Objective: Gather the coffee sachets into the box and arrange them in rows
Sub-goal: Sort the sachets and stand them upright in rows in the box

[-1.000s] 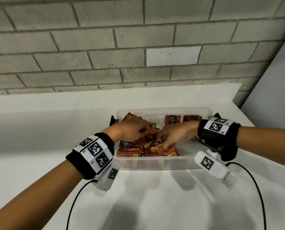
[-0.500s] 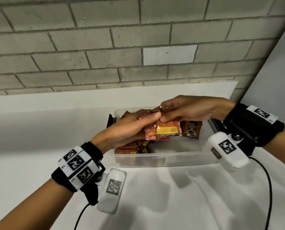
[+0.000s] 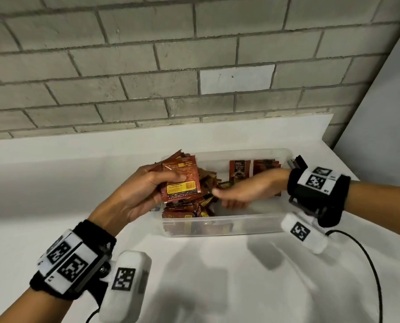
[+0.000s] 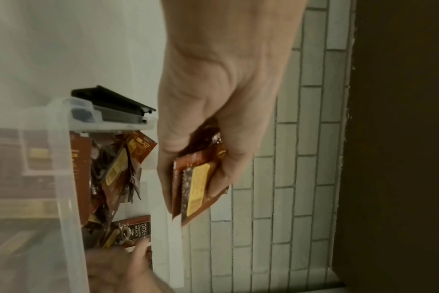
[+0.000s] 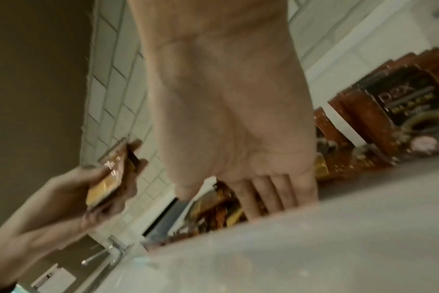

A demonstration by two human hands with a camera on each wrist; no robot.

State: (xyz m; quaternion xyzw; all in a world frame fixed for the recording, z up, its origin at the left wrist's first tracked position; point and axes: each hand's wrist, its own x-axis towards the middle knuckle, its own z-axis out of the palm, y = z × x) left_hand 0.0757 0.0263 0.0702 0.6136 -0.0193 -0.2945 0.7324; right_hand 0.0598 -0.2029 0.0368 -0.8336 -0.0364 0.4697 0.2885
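The left hand (image 3: 133,194) grips a small stack of coffee sachets (image 3: 181,180), thumb pressed across the top sachet's face and fingers curled behind, held above the 9 o'clock end of the clear box (image 3: 217,226). The left forearm comes in from 7 o'clock, palm turned up toward the head camera. At about 3 o'clock from that stack, the right hand (image 3: 243,192) reaches down inside the box with fingers extended and relaxed, holding nothing; its fingertips are blurred near the loose heap of sachets (image 3: 189,209) lying at the box's left end. The right forearm enters from 3 o'clock, palm facing down. Upright sachets (image 3: 239,171) stand in a row against the box's far wall at 12 o'clock from the right hand. The box sits on a white table (image 3: 217,276).
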